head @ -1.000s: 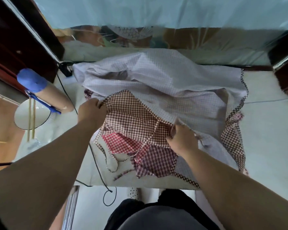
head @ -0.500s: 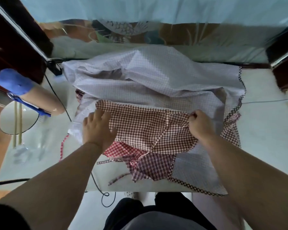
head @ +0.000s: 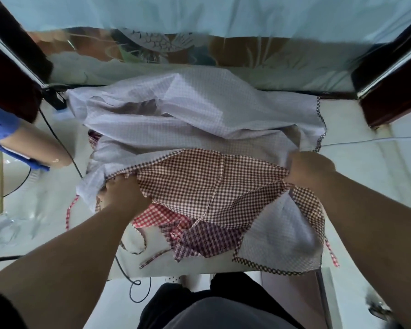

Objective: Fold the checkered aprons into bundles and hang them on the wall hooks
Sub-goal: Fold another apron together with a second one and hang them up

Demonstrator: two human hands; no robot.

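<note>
Since the earlier frame my hands have spread apart. My left hand point(head: 124, 193) and right hand point(head: 309, 169) each grip an edge of the brown checkered apron point(head: 211, 184), stretched over the white cloth point(head: 199, 110) on the counter point(head: 370, 191). Keep tension even and align the edges before folding.

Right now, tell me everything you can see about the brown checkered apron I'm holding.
The brown checkered apron is thin cloth in small brown-and-white checks, with a seam running down its middle. It lies spread and creased across the pile, stretched between the left hand, gripping its left edge, and the right hand, gripping its right edge. It overlaps a pale cloth behind and a red checkered apron below.
</note>
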